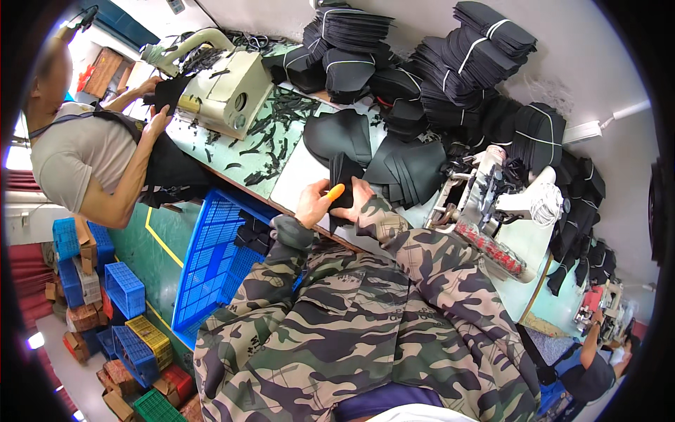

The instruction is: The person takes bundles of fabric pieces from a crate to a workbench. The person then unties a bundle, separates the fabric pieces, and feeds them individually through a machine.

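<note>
At the table's near edge, my left hand (313,204) and my right hand (361,196) close round a narrow stack of black sheet pieces (342,171), one from each side. An orange finger cot (335,191) covers a digit of the left hand. Just beyond, fanned-out black cut pieces (337,135) lie on a white board (295,176). More dark pieces (408,169) overlap to the right of my hands.
Tied stacks of black pieces (351,28) line the wall. A machine with a red-patterned roller (485,246) stands right. Left are a cream machine (221,91), black scraps (267,133) and a co-worker (91,155) holding black pieces. A blue crate (204,260) sits below the table's edge.
</note>
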`<state>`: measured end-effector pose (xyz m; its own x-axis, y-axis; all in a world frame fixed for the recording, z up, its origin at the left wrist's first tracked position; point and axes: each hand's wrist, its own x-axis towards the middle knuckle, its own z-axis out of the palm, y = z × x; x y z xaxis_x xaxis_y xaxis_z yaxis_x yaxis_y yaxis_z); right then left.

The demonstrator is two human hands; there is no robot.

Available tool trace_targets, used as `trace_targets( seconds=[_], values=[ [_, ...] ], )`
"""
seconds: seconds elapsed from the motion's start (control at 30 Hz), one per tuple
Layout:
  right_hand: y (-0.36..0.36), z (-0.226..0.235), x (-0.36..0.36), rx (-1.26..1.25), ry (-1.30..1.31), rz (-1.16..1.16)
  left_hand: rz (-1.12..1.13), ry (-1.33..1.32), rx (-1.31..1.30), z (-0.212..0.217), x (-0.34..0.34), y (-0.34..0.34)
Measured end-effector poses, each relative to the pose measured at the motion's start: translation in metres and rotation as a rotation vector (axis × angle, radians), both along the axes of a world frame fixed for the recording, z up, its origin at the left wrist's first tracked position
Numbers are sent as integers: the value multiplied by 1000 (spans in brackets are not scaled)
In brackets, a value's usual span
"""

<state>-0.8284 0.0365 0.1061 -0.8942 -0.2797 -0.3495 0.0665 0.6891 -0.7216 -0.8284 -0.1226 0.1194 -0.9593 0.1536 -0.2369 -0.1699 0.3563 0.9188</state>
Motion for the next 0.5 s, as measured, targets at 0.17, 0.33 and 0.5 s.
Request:
trace_targets(
  seconds=[0.17,0.33,0.5],
  values=[
    [1,4,-6,-7,-34,-16,155,-205,263,-10,9,0],
    [26,-8,-8,-81,-3,-20,57,-186,174,-20,-1,6],
    [33,-1,-10,-249,-213,-25,82,-145,164,-11,-4,10]
  ],
)
